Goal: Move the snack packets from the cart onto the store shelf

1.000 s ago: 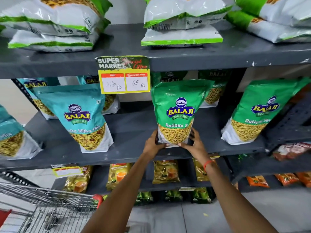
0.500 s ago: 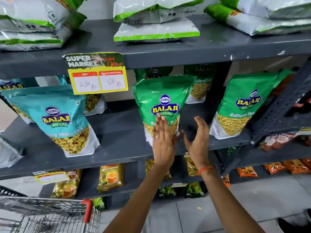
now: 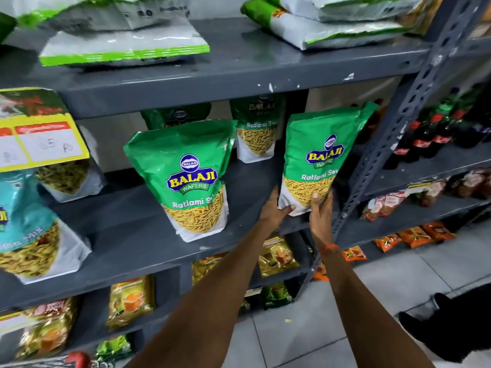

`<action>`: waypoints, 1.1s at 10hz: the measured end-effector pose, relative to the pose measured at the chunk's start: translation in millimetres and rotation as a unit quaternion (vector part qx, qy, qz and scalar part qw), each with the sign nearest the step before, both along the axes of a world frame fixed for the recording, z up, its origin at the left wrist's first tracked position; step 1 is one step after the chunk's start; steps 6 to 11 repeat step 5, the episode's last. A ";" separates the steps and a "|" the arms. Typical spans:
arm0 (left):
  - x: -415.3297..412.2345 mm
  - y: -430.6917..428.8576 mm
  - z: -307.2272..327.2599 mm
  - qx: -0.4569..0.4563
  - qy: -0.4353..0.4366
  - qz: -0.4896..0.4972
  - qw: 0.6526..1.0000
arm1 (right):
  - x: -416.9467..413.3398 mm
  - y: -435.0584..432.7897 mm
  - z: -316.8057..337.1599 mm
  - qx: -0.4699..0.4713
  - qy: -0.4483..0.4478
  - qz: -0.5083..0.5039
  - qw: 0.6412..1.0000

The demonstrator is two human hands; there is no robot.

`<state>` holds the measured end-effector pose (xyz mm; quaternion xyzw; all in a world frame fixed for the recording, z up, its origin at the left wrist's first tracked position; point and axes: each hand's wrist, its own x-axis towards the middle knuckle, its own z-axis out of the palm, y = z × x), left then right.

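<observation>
**Grey steel racks over pale tile**

Dark grey painted metal shelving (image 3: 239,73) fills the view, paint chipped white along its front edge. A perforated grey steel upright (image 3: 414,102) slants down the right side. Below, light grey floor tiles (image 3: 305,328) with thin dark joints; pale wall (image 3: 345,94) behind.

The shelf (image 3: 239,67) is grey painted metal, matt, chipped white in spots; its upright (image 3: 414,102) is perforated metal angle. The green packet (image 3: 318,155) between the left hand (image 3: 273,211) and right hand (image 3: 320,211) is glossy plastic film, as is its neighbour (image 3: 186,168). The price tag (image 3: 39,134) looks like paper. The bottles (image 3: 430,139) shine dark. The floor (image 3: 358,301) is smooth pale tile.
</observation>
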<state>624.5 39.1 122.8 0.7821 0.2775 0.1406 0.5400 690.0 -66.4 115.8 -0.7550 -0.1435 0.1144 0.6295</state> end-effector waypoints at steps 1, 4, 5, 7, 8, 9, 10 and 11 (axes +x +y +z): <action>1.2 -0.1 -7.2 0.004 0.009 0.013 1.000 | -1.0 -0.1 -4.3 -0.013 -0.011 0.003 1.000; -11.6 -2.0 4.3 -0.005 0.018 -0.007 1.000 | -14.6 -3.9 3.1 -0.057 -0.026 0.019 0.998; -19.7 -2.2 7.5 0.063 0.054 0.013 0.996 | -30.0 1.1 6.6 -0.114 -0.050 -0.020 0.992; -19.7 -2.2 7.5 0.063 0.054 0.013 0.996 | -30.0 1.1 6.6 -0.114 -0.050 -0.020 0.992; -19.7 -2.2 7.5 0.063 0.054 0.013 0.996 | -30.0 1.1 6.6 -0.114 -0.050 -0.020 0.992; -19.7 -2.2 7.5 0.063 0.054 0.013 0.996 | -30.0 1.1 6.6 -0.114 -0.050 -0.020 0.992; -19.7 -2.2 7.5 0.063 0.054 0.013 0.996 | -30.0 1.1 6.6 -0.114 -0.050 -0.020 0.992; -19.7 -2.2 7.5 0.063 0.054 0.013 0.996 | -30.0 1.1 6.6 -0.114 -0.050 -0.020 0.992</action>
